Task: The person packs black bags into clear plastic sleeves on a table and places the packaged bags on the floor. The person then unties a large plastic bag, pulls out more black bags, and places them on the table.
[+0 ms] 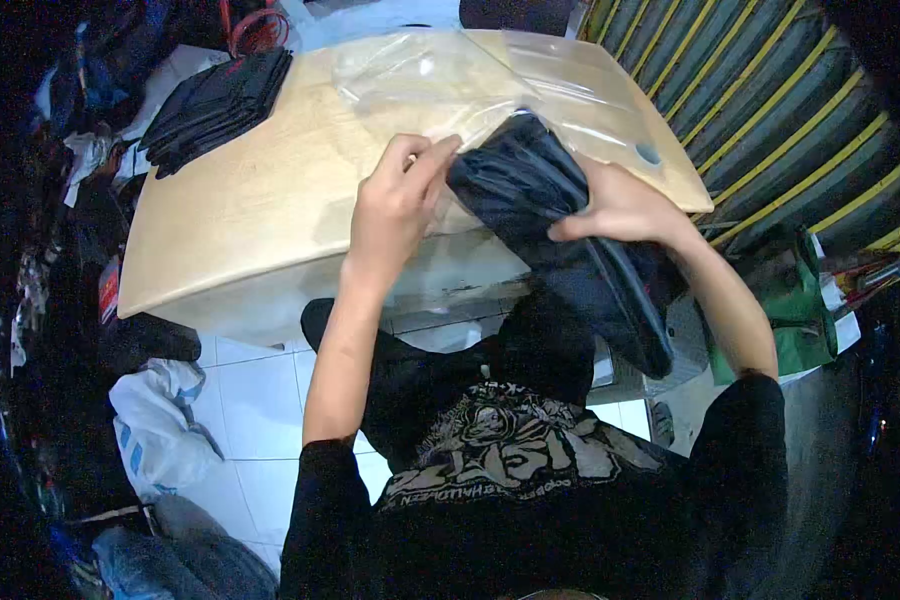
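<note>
Two hands on one black bundle and clear plastic

The right hand (630, 205) has its thumb laid across the front of a single black bundle (525, 170), its other fingers hidden behind, so the thing is gripped from the side. The bundle's top end is just beside the left hand (395, 195), whose thumb and fingertips are pinched together on an edge of clear plastic (410, 75). That plastic spreads away beyond both sets of fingers over the counter (260, 190); the layers overlap, so I can't count the pieces.

Well to the left of the left fingers sits one stack of black folded pieces (220, 105), several deep, the exact number lost among the edges. A small red mark on top is too small to read.

Right of the right fingers and lower stands one green bag (785, 315). Far below the left fingers, one white sack (160, 430) slumps on the tiled floor.

The clearest writing is on the one black shirt (510, 450), nearer the body than the fingers: upside down from here, "HALLOWEEN" can be made out; the larger lettering I can't read.
</note>
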Demonstrator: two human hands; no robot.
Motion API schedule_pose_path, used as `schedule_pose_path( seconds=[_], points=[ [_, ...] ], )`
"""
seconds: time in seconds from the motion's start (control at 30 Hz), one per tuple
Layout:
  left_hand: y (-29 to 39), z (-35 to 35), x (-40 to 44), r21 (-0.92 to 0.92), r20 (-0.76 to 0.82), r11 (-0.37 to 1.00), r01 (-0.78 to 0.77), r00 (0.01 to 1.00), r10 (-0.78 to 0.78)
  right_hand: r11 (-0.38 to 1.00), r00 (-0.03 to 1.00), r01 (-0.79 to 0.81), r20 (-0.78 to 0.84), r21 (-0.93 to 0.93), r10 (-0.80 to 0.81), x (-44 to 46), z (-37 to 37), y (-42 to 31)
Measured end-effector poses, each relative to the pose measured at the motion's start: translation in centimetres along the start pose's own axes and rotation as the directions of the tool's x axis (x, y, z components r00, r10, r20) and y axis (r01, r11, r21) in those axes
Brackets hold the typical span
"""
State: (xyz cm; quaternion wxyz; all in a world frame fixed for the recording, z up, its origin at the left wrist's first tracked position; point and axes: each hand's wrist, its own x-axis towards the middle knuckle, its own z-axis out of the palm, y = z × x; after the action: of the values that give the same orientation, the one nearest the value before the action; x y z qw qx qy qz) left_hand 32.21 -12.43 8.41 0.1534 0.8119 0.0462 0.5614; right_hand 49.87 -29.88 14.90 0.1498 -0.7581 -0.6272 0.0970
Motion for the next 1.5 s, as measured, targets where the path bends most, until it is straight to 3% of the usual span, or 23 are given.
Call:
schedule_pose_path(
  seconds=[0.03,0.1,0.13,0.23,0.27,0.3,0.4,0.43,0.5,0.53,0.57,0.63,0.77,0.8,0.87,1.0,1.1,1.13,1.23,1.33,1.43,1.47,1.5],
  points=[
    [-0.1,0.0,0.0,-0.014,-0.023,0.999,0.037,0.999,-0.038,0.985,0.985,0.101,-0.129,-0.137,-0.119,0.6,0.5,0.0],
    [0.2,-0.2,0.5,-0.050,-0.060,0.993,0.108,0.992,-0.111,0.980,0.986,-0.161,0.022,-0.116,0.164,1.3,0.2,-1.4],
    [0.5,-0.2,0.6,-0.141,-0.034,0.965,0.221,0.973,-0.228,0.950,0.948,-0.293,0.098,-0.110,0.303,1.7,0.3,-2.4],
    [1.1,0.3,1.1,-0.030,-0.051,0.999,0.039,0.998,-0.041,0.966,0.969,-0.243,0.021,-0.088,0.246,3.5,0.7,-2.7],
    [1.3,0.5,0.8,-0.053,0.007,0.995,0.086,0.996,-0.085,0.964,0.968,-0.250,0.001,-0.088,0.251,4.2,0.6,-3.2],
    [1.2,0.9,0.5,-0.022,-0.011,0.997,0.077,0.997,-0.077,0.973,0.971,-0.197,0.113,-0.120,0.211,5.7,0.9,-1.8],
    [0.4,1.3,-0.9,0.071,-0.056,0.995,0.068,0.996,-0.064,0.976,0.978,-0.197,0.051,-0.096,0.202,7.2,1.0,-1.1],
    [-0.2,1.0,-1.3,0.108,-0.052,0.990,0.090,0.995,-0.085,0.983,0.980,-0.183,0.079,-0.004,0.183,6.9,0.1,-2.2],
    [-1.2,0.6,-2.4,0.172,-0.064,0.975,0.144,0.989,-0.135,0.942,1.000,0.011,-0.009,0.337,-0.008,7.3,0.4,-0.3],
    [-1.5,0.2,-2.9,0.193,-0.096,0.966,0.174,0.983,-0.158,0.916,0.997,0.009,-0.079,0.401,0.024,7.4,0.6,0.3],
    [-2.0,-0.2,-3.4,0.235,-0.082,0.956,0.175,0.984,-0.159,0.934,0.992,-0.123,0.008,0.336,0.128,8.3,0.9,2.5],
    [-2.0,-1.1,-4.0,0.244,-0.090,0.946,0.211,0.977,-0.194,0.875,0.992,-0.093,-0.029,0.475,0.122,8.5,1.5,2.6],
    [0.0,-3.8,-3.0,0.363,0.152,0.908,0.211,0.948,-0.281,0.770,0.907,-0.349,-0.016,0.534,0.422,8.1,0.6,1.4],
    [0.4,-4.1,-2.6,0.421,0.194,0.891,0.172,0.942,-0.274,0.587,0.889,-0.383,0.112,0.713,0.445,7.7,-0.1,0.6],
    [0.3,-3.7,-3.0,0.516,0.278,0.848,0.125,0.912,-0.303,0.342,0.894,-0.365,0.222,0.866,0.390,8.6,0.8,1.6],
    [-0.6,-0.7,-3.4,0.486,0.223,0.867,0.105,0.945,-0.240,-0.012,0.911,-0.356,0.350,0.934,0.217,9.3,1.7,2.5],
    [-2.4,0.6,-3.7,0.470,0.212,0.876,0.106,0.950,-0.229,-0.019,0.991,-0.132,0.132,0.991,0.025,8.8,2.2,5.0],
    [-3.1,1.0,-4.0,0.464,0.181,0.879,0.110,0.960,-0.216,-0.238,0.975,-0.188,0.153,0.953,-0.159,7.7,2.3,5.1],
    [-4.5,1.7,-4.6,0.444,0.108,0.888,0.121,0.976,-0.188,0.132,0.995,-0.094,0.098,0.987,-0.026,4.2,3.6,2.7],
    [-3.6,1.6,-4.0,0.412,0.081,0.897,0.156,0.975,-0.207,0.096,0.993,-0.043,0.032,0.994,0.114,4.3,5.1,2.2],
    [-2.8,2.6,-0.7,0.381,0.038,0.922,0.068,0.995,-0.089,0.008,0.997,-0.030,0.030,1.000,0.076,4.7,4.3,1.6],
    [-2.5,2.9,0.8,0.353,0.082,0.935,0.034,0.994,-0.067,0.024,0.998,0.043,-0.044,0.999,0.051,4.8,4.2,0.6],
    [-3.0,3.7,1.7,0.362,0.109,0.932,-0.012,0.994,-0.030,-0.120,0.996,0.052,-0.043,0.991,0.075,4.9,4.7,0.8]
  ],
)
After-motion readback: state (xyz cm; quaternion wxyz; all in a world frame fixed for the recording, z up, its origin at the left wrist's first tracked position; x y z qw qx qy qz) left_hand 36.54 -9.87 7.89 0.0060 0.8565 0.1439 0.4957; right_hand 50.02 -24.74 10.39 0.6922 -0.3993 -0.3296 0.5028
